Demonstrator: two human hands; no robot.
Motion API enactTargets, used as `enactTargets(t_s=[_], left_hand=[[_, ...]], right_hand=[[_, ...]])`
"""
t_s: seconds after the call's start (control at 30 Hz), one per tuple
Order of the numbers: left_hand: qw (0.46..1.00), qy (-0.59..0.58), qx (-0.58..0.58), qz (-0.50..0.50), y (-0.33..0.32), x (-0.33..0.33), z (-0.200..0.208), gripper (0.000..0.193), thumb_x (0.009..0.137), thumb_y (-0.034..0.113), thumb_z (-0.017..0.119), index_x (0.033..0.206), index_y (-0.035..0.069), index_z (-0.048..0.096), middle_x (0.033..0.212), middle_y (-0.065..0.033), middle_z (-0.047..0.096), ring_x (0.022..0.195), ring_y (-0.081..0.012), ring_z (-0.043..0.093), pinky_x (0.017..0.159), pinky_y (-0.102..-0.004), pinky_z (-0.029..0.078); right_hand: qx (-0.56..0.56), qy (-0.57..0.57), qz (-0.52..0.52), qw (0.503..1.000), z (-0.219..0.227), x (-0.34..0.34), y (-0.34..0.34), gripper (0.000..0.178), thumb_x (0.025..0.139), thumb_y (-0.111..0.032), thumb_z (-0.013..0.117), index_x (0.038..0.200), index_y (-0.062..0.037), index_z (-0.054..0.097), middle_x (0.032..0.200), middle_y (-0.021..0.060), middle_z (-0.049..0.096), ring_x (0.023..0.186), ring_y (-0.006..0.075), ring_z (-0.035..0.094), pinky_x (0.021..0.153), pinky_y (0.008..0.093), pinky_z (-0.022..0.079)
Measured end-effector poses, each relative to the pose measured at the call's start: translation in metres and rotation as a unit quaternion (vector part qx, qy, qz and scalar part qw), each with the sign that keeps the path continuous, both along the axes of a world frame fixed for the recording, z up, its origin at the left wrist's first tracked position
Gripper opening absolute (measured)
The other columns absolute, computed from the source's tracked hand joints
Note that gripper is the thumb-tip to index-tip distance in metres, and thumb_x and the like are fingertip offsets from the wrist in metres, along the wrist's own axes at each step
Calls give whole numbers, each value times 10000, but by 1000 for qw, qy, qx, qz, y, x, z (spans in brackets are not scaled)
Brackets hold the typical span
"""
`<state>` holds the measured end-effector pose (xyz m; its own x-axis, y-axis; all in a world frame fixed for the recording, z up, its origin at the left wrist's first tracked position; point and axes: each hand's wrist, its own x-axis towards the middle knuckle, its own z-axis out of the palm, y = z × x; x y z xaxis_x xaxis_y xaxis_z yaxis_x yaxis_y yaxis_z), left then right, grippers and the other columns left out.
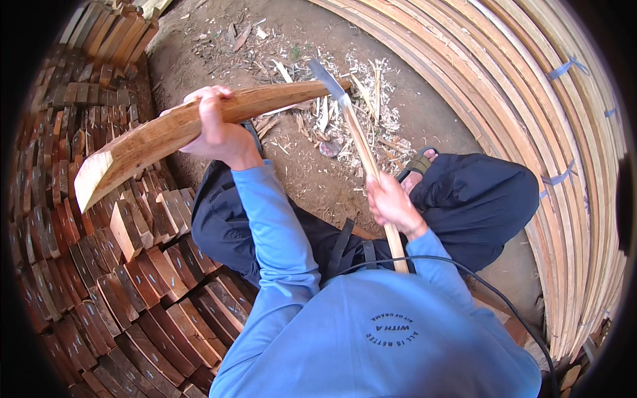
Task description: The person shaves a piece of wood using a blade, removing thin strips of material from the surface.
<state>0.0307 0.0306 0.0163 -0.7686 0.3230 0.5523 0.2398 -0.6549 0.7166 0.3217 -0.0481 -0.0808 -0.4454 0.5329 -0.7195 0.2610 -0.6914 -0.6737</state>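
Note:
My left hand [222,129] is wrapped round a thick, slightly curved wooden plank [159,136], its fingers over the upper edge. The plank slants up to the right; its pale cut end is nearest on the left and its far end tapers. In my right hand [393,204] is the pale wooden handle of an axe [360,142]. Its narrow grey metal head lies by the plank's tapered tip; I cannot tell whether the two touch. The lower end of the handle reaches down to my lap.
Stacked wooden blocks [142,285] fill the left side. Long bundled boards [531,119] curve along the right. Wood chips and shavings [391,126] lie on the dirt floor between my feet. A black cable [491,285] crosses my right arm.

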Motion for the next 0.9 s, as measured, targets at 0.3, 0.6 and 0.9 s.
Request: enactTargets(t_s=[0.3, 0.6, 0.9], left_hand=[[1000, 23, -13, 3, 10, 19, 18, 160, 784, -16, 604, 874, 21, 476, 715, -149, 593, 621, -221, 594, 635, -395, 555], [999, -31, -17, -8, 5, -18, 4, 137, 785, -37, 593, 861, 22, 496, 709, -143, 582, 592, -217, 592, 604, -378, 553], [999, 16, 10, -29, 14, -4, 6, 165, 794, -56, 619, 875, 11, 491, 703, -165, 619, 587, -223, 606, 601, -376, 556]], right_hand=[[-45, 26, -25, 998, 7, -5, 13, 189, 1118, -268, 398, 1002, -125, 439, 687, -46, 388, 465, 46, 337, 373, 238, 311], [61, -23, 11, 998, -20, -14, -3, 172, 1093, -209, 445, 1008, -63, 480, 631, 10, 476, 408, 111, 454, 344, 298, 360], [-87, 53, -29, 994, 18, -11, 18, 187, 1119, -243, 419, 1001, -99, 425, 693, -36, 403, 444, 56, 342, 362, 233, 314]])
